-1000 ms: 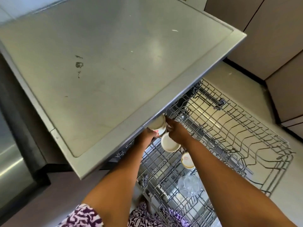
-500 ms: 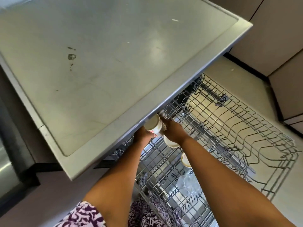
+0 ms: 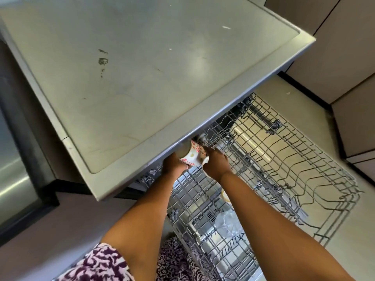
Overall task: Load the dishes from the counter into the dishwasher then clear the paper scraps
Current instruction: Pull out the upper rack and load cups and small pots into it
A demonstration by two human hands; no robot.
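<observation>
A clear glass [image 3: 227, 221] is lying in the pulled-out dishwasher rack [image 3: 294, 165], nearest the person. Beyond it, the left grip [image 3: 174, 166] and right grip [image 3: 216, 163] are both clasping a flower-patterned cup [image 3: 192, 156], which is tilting on its side over the rack, just under the desk's [image 3: 142, 82] near edge. A white scrap [image 3: 226, 27] is lying near the desk's far right corner.

A kitchen: a worn countertop [image 3: 142, 82] juts just above the gripped cup [image 3: 192, 157], pulled-out wire dishwasher racks [image 3: 269, 126] spread right of and below it, beige cabinet doors [image 3: 334, 49] beyond, a stainless appliance [image 3: 12, 179] far left.
</observation>
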